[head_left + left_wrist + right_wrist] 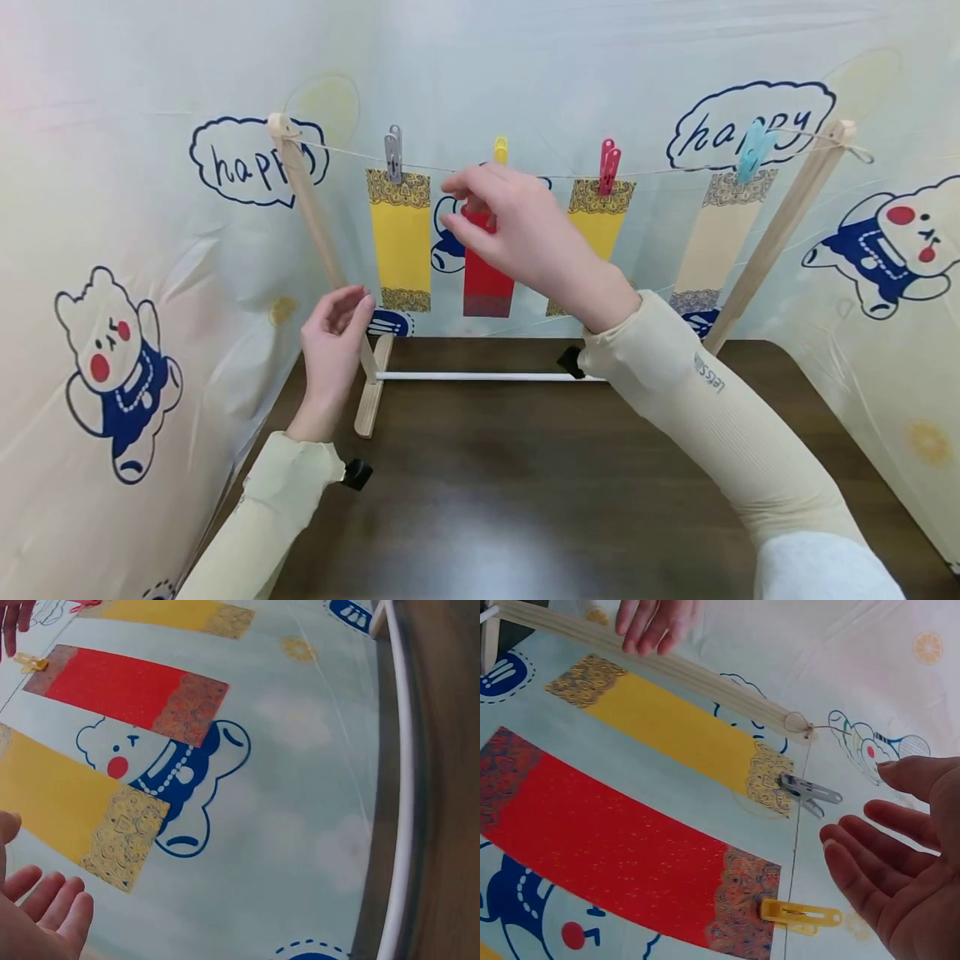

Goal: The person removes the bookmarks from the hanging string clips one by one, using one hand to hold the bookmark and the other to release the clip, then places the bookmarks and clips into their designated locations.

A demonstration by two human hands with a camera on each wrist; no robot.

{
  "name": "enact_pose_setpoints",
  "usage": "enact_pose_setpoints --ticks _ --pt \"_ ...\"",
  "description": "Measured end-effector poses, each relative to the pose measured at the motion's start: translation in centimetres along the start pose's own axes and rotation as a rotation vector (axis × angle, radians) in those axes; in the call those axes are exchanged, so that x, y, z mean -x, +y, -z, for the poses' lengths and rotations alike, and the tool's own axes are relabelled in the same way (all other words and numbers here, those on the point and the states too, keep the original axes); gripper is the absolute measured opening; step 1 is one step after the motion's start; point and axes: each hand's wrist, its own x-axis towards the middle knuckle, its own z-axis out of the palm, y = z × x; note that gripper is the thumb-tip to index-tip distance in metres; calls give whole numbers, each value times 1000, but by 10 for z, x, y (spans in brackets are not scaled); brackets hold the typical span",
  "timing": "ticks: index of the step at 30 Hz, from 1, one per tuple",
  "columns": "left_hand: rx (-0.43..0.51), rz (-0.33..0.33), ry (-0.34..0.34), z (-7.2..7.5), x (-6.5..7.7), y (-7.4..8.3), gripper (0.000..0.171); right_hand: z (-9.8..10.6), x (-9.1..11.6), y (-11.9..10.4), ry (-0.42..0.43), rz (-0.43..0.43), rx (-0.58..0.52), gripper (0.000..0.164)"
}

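My right hand [517,221] hovers in front of the red strip [487,296], its fingers loosely bent with nothing between them. In the right wrist view it is apart from the yellow clothespin [801,913] that clips the strip to the string [793,847]. A grey clothespin [393,154] holds a yellow strip [402,242] farther left. My left hand [335,342] is beside the left wooden post [318,225], fingers relaxed and holding nothing. Another yellow strip [600,225] hangs from a red clothespin [609,167], partly hidden by my right arm. A blue clothespin [756,152] clips a beige strip [716,237].
The string runs between the left post and the right wooden post [780,233]. A white rod [480,377] joins the posts low down, above the dark brown table [480,483]. Behind hangs a pale printed sheet [525,67] with cartoon bears.
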Motion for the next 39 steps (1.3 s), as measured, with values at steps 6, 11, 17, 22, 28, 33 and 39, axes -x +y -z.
enact_pose_setpoints --ticks 6,11,17,22,28,33,39 --pt "64 2 -28 -5 -6 2 41 0 -24 -5 -30 -22 -55 36" --pt "101 -11 -43 -9 -15 3 42 -1 -43 -8 -26 -80 -74 39" --pt "170 6 -19 -15 -25 -5 38 -3 -66 -10 -34 -139 -57 44" --pt "195 26 -34 -17 -29 -13 38 -5 -79 -9 -71 -216 -86 51" --pt "159 63 -53 -20 -34 -17 32 -7 -91 -6 -102 -290 -75 51" --pt "132 97 -38 -25 -36 -12 33 -12 -98 -2 -135 -335 -98 50" --pt "185 113 -41 -30 -38 -9 27 -18 -101 3 -167 -337 -97 50"
